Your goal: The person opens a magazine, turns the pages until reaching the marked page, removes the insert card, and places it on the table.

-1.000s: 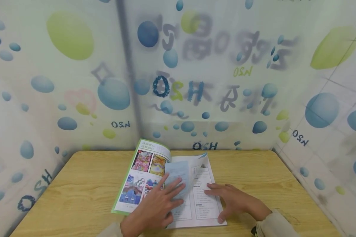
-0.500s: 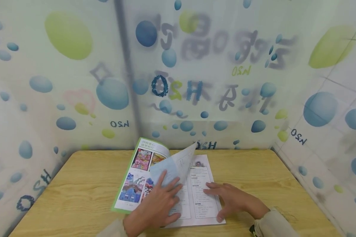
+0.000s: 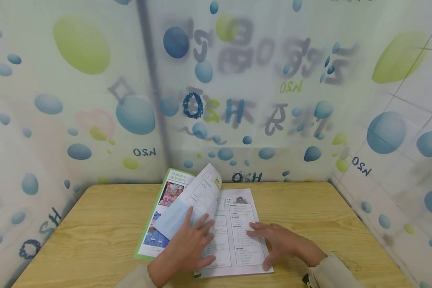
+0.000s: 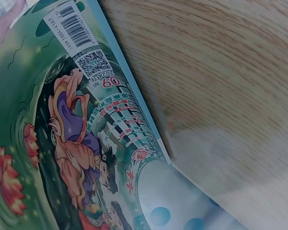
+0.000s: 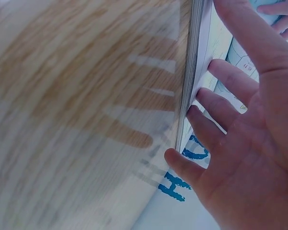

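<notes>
An open magazine (image 3: 239,272) lies on the wooden table, its green-bordered left side (image 3: 147,252) printed with colourful pictures. My left hand (image 3: 189,246) has its fingers spread against a half-turned page (image 3: 196,200), white with a light-blue part, which curls up and leans left over the pictures. On the right-hand text page (image 3: 250,240), my right hand (image 3: 284,243) rests its fingertips near the outer edge. The right wrist view shows those fingers (image 5: 220,105) extended along the page edges (image 5: 192,72). In the left wrist view, the magazine's illustrated cover (image 4: 72,124) shows a barcode and robed figures.
The wooden table (image 3: 93,232) extends on both sides of the magazine. Behind and beside it hang pale curtains (image 3: 209,60) with blue and green spots and mirrored lettering. A dark band shows at the right sleeve (image 3: 306,280).
The blue-and-white page has lifted and swung left across the picture page, baring more of the text page beneath. My left hand has shifted slightly left; the right hand has stayed in place.
</notes>
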Motion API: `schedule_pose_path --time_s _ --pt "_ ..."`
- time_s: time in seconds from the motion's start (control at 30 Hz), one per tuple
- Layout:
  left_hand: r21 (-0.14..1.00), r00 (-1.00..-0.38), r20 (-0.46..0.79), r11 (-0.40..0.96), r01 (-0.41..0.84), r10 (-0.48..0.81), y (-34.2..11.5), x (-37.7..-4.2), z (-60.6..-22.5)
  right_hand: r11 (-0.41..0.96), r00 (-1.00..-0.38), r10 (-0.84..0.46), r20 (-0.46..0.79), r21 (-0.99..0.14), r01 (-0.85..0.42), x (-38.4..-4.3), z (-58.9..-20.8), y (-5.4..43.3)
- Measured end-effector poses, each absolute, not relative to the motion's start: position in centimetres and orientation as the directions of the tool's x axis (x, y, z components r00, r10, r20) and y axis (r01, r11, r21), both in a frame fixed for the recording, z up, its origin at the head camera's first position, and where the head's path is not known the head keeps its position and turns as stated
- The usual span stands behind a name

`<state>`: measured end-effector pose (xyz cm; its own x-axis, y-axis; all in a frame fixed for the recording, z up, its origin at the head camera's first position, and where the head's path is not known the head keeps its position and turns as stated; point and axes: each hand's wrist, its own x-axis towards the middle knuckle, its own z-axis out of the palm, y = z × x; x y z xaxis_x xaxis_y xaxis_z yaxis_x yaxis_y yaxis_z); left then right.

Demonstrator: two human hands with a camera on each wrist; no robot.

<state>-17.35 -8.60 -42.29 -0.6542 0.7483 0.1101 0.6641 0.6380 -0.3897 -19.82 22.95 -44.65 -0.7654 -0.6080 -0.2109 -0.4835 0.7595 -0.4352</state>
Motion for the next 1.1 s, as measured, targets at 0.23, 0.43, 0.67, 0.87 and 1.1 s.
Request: schedule_pose_path --time_s 0.23,0.43,0.67,0.87,1.1 --pt "-0.387 -0.679 0.128 0.667 0.637 0.723 -9.0 -17.6 -42.5 0.761 -0.766 -0.606 -0.216 -0.438 -0.479 -19.8 -44.6 22.9" --pt "-0.354 -0.695 0.166 0.700 0.620 0.700 -9.4 -17.9 -42.8 0.765 -0.768 -0.601 -0.222 -0.436 -0.473 -19.8 -44.7 22.9" --pt "-0.290 -0.728 0.182 0.744 0.602 0.661 -9.8 -17.9 -43.1 0.765 -0.768 -0.601 -0.222 -0.437 -0.473 -19.8 -44.8 23.0" --pt "-0.264 -0.755 0.205 0.778 0.570 0.623 -10.2 -17.8 -43.3 0.763 -0.769 -0.600 -0.221 -0.445 -0.468 -19.9 -44.7 23.0" --pt "-0.237 -0.759 0.232 0.792 0.562 0.608 -10.7 -17.7 -44.0 0.761 -0.766 -0.605 -0.217 -0.442 -0.475 -19.9 -44.8 23.0"
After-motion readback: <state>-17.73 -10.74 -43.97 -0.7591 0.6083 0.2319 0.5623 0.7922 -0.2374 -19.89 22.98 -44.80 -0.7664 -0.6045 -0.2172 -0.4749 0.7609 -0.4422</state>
